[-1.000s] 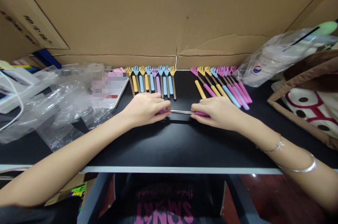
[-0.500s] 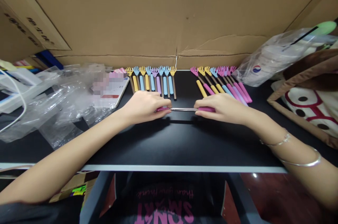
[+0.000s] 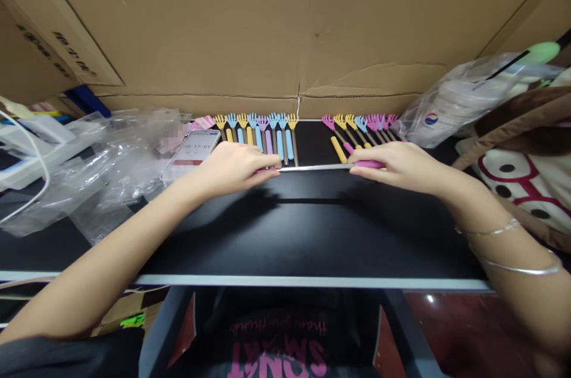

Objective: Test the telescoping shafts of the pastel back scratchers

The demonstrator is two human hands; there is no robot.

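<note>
Between both hands a telescopic back scratcher point(image 3: 314, 168) is stretched out level above the black table, its metal rod bare in the middle. My left hand point(image 3: 241, 165) is closed around the pink end at the left, and its fingers hide most of that end. My right hand point(image 3: 397, 165) grips the pink handle at the other end. Behind my left hand lies a row of back scratchers point(image 3: 268, 140) with yellow, blue and purple parts. A second row of back scratchers point(image 3: 339, 149), in pink, yellow, blue and purple, lies behind my right hand, which covers some of the handles.
At the left, crumpled clear plastic bags point(image 3: 111, 158) lie beside a phone point(image 3: 196, 146) showing a timer. A bagged cup point(image 3: 450, 107) and a brown-trimmed bag point(image 3: 508, 194) stand at the right. Cardboard point(image 3: 214, 21) walls the back; the black table point(image 3: 307, 241) has a pale front edge.
My hands have moved apart, the right one farther to the right, and both have shifted slightly away from me. The back scratcher's visible rod is longer now.
</note>
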